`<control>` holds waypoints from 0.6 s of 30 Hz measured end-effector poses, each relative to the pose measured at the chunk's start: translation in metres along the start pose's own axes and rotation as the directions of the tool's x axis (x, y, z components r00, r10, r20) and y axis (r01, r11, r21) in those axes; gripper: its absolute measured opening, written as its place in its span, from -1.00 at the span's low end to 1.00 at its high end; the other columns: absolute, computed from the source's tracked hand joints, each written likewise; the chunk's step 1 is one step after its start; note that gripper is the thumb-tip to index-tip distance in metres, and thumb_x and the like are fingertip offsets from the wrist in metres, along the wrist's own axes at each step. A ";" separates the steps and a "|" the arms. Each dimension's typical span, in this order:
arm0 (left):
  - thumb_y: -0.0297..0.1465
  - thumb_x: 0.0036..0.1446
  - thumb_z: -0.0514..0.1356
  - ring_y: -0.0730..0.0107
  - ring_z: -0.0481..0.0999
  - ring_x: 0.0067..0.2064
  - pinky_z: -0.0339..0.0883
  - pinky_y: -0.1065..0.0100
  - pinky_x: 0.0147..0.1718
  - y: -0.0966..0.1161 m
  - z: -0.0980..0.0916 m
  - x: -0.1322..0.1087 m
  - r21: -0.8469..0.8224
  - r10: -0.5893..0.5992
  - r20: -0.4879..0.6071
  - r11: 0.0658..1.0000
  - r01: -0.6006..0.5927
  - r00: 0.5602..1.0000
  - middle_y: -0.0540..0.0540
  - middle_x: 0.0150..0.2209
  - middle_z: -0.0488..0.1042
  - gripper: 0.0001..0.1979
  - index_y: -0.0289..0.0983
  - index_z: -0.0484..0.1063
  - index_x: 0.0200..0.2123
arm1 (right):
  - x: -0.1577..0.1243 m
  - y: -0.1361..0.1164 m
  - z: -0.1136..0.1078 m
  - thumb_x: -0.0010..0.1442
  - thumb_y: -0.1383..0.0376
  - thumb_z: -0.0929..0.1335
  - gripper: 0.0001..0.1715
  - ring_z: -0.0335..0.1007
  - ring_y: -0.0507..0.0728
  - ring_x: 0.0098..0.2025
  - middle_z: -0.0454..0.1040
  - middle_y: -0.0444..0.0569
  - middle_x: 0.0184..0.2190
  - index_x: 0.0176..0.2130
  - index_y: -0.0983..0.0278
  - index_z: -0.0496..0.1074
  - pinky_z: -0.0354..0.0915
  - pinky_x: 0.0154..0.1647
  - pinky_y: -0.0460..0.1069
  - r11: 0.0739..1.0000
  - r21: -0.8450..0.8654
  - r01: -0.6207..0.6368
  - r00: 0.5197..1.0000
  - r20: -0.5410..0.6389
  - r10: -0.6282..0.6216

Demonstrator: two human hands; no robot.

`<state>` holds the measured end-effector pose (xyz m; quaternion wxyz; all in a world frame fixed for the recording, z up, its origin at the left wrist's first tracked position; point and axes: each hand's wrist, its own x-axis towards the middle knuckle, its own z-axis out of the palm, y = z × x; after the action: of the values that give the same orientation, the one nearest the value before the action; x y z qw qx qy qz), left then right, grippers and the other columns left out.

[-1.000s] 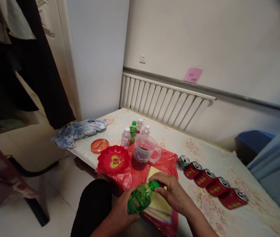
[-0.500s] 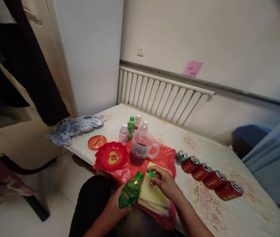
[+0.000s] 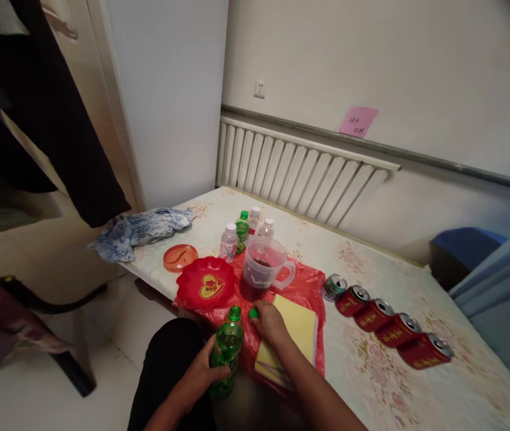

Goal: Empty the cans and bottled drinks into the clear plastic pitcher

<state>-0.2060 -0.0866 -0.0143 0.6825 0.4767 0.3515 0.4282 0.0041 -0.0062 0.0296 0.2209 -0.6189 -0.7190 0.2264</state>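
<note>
Holding the bottle (image 3: 227, 350) upright just off the table (image 3: 372, 263) edge, left hand (image 3: 197, 378) is wrapping fingers round its body. Right hand (image 3: 269, 320) is pinching the cap (image 3: 253, 312) over the red bag (image 3: 307, 281). Risk: the open bottle tipping and spilling onto the lap (image 3: 169, 365).

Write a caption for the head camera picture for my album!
Left hand grips a green bottle while the right hand pinches a green cap over the red bag.

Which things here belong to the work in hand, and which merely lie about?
In hand: green bottle, in left hand; green cap, at right hand.
Lying about: red cans, red dish, yellow pad, blue cloth.
</note>
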 end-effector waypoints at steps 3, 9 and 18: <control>-0.26 -0.18 0.42 -0.08 0.32 0.17 0.12 0.14 0.15 0.000 0.000 0.000 0.006 -0.010 -0.004 1.000 0.010 1.000 -0.16 0.10 0.44 -0.19 -0.23 0.27 0.18 | 0.005 0.003 0.012 -0.03 0.44 0.40 -0.82 0.44 0.19 -0.21 0.51 0.05 -0.25 -0.32 0.27 0.47 0.22 -0.17 0.00 0.999 -0.045 -0.014 1.000 -0.008 0.013; -0.29 -0.20 0.41 -0.08 0.32 0.17 0.12 0.14 0.13 -0.005 -0.003 0.001 0.034 -0.015 -0.009 0.999 0.015 1.000 -0.19 0.11 0.44 -0.16 -0.27 0.23 0.19 | 0.001 0.011 0.013 -0.03 0.42 0.41 -0.66 0.45 0.19 -0.16 0.54 0.04 -0.18 -0.18 0.23 0.52 0.25 -0.11 -0.01 0.999 0.020 0.027 0.997 -0.077 -0.025; -0.33 -0.17 0.38 -0.04 0.35 0.15 0.14 0.14 0.12 -0.010 -0.003 0.001 0.058 0.002 0.006 0.998 -0.002 1.000 -0.17 0.09 0.45 -0.19 -0.25 0.21 0.20 | -0.009 0.050 -0.040 0.13 0.16 0.27 -0.74 0.41 0.16 -0.47 0.51 -0.07 -0.52 -0.43 0.24 0.47 0.29 -0.39 -0.01 0.959 0.284 -0.011 0.917 -0.380 0.123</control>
<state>-0.2059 -0.0860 -0.0251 0.6690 0.4981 0.3611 0.4171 0.0682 -0.0067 0.0313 0.4369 -0.6396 -0.5992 0.2027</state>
